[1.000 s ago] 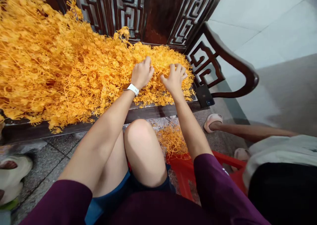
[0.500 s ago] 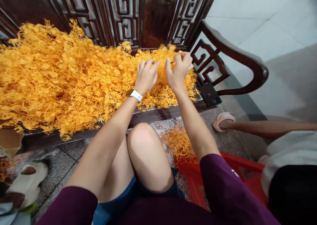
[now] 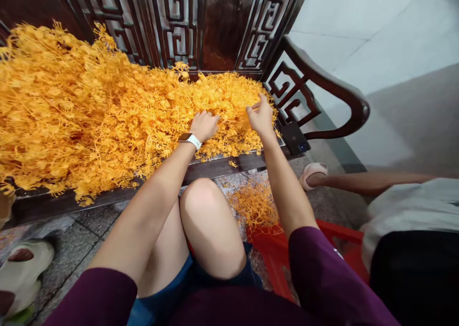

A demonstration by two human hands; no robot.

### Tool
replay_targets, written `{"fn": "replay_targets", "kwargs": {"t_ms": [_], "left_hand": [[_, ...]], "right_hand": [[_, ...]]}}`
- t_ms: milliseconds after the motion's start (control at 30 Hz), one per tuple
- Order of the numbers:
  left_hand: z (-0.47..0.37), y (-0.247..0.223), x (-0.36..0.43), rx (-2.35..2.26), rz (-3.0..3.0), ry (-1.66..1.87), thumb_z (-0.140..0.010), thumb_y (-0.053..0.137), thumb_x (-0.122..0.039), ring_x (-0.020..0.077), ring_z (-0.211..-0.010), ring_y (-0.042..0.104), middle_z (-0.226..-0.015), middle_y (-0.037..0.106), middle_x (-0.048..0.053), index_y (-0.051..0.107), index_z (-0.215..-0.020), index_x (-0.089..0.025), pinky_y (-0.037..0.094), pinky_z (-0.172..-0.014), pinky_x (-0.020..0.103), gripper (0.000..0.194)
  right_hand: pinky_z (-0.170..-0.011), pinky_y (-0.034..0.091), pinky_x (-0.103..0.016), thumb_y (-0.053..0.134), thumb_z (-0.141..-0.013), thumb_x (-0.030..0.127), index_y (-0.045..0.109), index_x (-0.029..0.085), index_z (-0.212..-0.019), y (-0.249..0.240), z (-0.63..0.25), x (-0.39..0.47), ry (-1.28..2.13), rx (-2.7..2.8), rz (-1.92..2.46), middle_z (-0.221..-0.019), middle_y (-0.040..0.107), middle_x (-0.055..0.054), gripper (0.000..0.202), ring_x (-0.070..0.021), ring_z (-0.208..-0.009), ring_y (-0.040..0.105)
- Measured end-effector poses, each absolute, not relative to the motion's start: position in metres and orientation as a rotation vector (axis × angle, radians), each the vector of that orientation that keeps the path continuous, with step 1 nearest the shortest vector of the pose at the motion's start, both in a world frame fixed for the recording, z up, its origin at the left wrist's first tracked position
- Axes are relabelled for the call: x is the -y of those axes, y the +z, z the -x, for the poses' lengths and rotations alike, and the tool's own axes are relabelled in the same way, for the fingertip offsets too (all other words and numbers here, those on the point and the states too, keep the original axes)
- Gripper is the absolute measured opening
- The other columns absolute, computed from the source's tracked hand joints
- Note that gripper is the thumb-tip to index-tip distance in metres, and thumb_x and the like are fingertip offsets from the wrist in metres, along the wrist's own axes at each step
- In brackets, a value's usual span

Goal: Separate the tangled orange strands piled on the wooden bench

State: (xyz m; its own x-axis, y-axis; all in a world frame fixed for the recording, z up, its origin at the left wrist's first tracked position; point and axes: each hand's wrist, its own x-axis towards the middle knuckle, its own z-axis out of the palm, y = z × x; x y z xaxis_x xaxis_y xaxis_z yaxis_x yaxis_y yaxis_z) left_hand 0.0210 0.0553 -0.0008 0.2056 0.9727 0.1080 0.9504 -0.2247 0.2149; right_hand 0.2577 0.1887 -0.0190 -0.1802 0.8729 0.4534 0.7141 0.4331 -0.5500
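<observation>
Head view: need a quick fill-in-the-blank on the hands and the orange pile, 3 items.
1. Both hands rest on the pile of ____ plastic sprigs heaped on the dark wooden bench.
2. The white watch sits on the wrist of the ____ hand.
3. The right hand lies nearest the bench's ____ end, beside the black phone.

Missing words: orange; left; right
</observation>
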Motion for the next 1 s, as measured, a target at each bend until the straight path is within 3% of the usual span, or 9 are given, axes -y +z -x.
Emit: {"fn": "replay_targets", "kwargs": {"t_ms": [100,167,267,400,567,700,800,900,1000], "left_hand": [[-0.027,-0.006,-0.056,-1.939,-2.363,0.377,-0.105,0.046,-0.017,0.0403,-0.128,0.061,-0.13,0.071,0.023,0.073,-0.144,-0.018,0.047,-0.105,0.055,0.048],[-0.036,-0.008,-0.055,-1.97,-2.379,0.429,-0.104,0.042,-0.012,0.0412,-0.128,0.059,-0.135,0.065,0.025,0.073,-0.143,-0.015,0.045,-0.104,0.056,0.051],[-0.048,-0.008,-0.054,-1.966,-2.363,0.531,-0.106,0.04,-0.016,0.0432,-0.131,0.055,-0.14,0.061,0.027,0.078,-0.128,-0.009,0.044,-0.106,0.058,0.044],[-0.055,-0.002,-0.062,-1.901,-2.093,0.793,-0.105,0.048,-0.019,0.041,-0.13,0.058,-0.139,0.065,0.021,0.078,-0.107,-0.017,0.046,-0.105,0.058,0.03],[-0.052,0.015,-0.08,-1.666,-1.736,1.345,-0.094,0.054,-0.012,0.0327,-0.116,0.066,-0.116,0.073,0.013,0.069,-0.077,-0.02,0.046,-0.107,0.053,0.024],[-0.028,0.035,-0.091,-1.626,-1.392,1.795,-0.088,0.059,-0.013,0.0281,-0.095,0.065,-0.085,0.067,0.008,0.064,-0.064,-0.022,0.049,-0.1,0.044,0.026],[-0.006,0.049,-0.094,-1.538,-1.162,2.037,-0.092,0.06,-0.016,0.0228,-0.087,0.064,-0.079,0.066,0.005,0.066,-0.067,-0.022,0.05,-0.096,0.037,0.026],[0.004,0.054,-0.098,-1.488,-0.975,2.092,-0.094,0.061,-0.018,0.0201,-0.086,0.064,-0.082,0.069,0.003,0.07,-0.072,-0.021,0.051,-0.096,0.034,0.024],[0.003,0.047,-0.104,-1.408,-0.671,2.064,-0.096,0.06,-0.022,0.0178,-0.085,0.063,-0.083,0.067,0.002,0.07,-0.076,-0.02,0.053,-0.095,0.031,0.022]], "right_hand": [[-0.11,0.049,-0.062,0.056,-0.096,0.04,0.058,0.018,-0.138,-0.019,-0.264,-0.156,0.085,1.981,1.317,-0.115,0.069,-0.015,0.047,-0.0334,-0.115,0.065],[-0.112,0.048,-0.062,0.055,-0.096,0.036,0.059,0.019,-0.134,-0.019,-0.261,-0.129,0.017,1.993,1.333,-0.123,0.067,-0.017,0.042,-0.034,-0.12,0.062],[-0.118,0.044,-0.06,0.058,-0.098,0.039,0.057,0.016,-0.145,-0.027,-0.25,-0.094,0.022,2.029,1.407,-0.144,0.062,-0.021,0.053,-0.0362,-0.135,0.056],[-0.12,0.039,-0.068,0.067,-0.097,0.051,0.06,0.017,-0.154,-0.045,-0.237,-0.077,0.195,2.015,1.655,-0.169,0.048,-0.024,0.067,-0.0452,-0.152,0.044],[-0.124,0.037,-0.06,0.068,-0.097,0.053,0.07,0.023,-0.148,-0.039,-0.218,-0.097,0.392,1.742,1.647,-0.16,0.062,-0.015,0.059,-0.04,-0.15,0.049],[-0.12,0.035,-0.067,0.072,-0.09,0.037,0.057,0.027,-0.16,-0.023,-0.203,-0.119,0.371,1.724,1.654,-0.167,0.051,-0.018,0.072,-0.0453,-0.149,0.044],[-0.117,0.04,-0.066,0.07,-0.086,0.026,0.049,0.022,-0.164,-0.024,-0.2,-0.133,0.576,1.577,1.786,-0.16,0.051,-0.024,0.08,-0.0463,-0.145,0.046],[-0.12,0.039,-0.064,0.066,-0.092,0.035,0.057,0.018,-0.154,-0.034,-0.2,-0.137,0.681,1.549,1.782,-0.154,0.056,-0.024,0.064,-0.0456,-0.144,0.049],[-0.121,0.038,-0.065,0.068,-0.093,0.045,0.059,0.017,-0.15,-0.038,-0.197,-0.132,0.699,1.56,1.759,-0.153,0.056,-0.024,0.065,-0.0467,-0.145,0.048]]}}
